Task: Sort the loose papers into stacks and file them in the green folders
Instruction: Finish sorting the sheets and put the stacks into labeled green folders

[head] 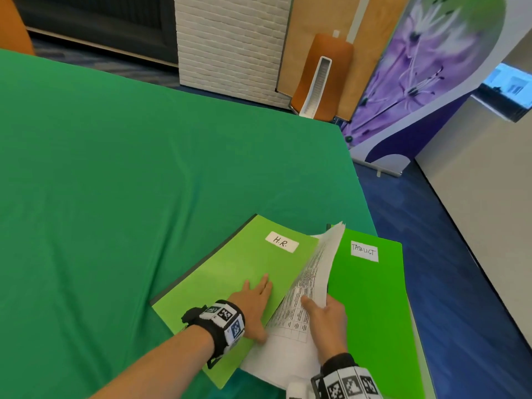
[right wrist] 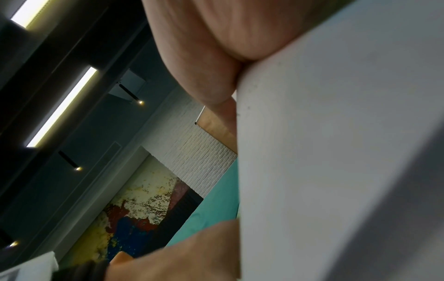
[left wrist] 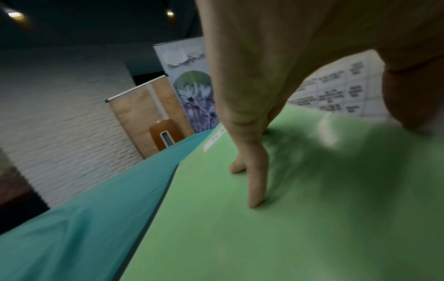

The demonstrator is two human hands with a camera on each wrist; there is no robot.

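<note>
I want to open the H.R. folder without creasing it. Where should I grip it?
Pinch the H.R. folder cover's right edge, coming from the right: its dark spine runs along the left. That edge lies under the papers, so lift those first.

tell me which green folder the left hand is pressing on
The folder labelled H.R., the paler green one on the left. The left hand lies flat on its cover; the brighter TASKLIST folder on the right has no hand on it.
</note>
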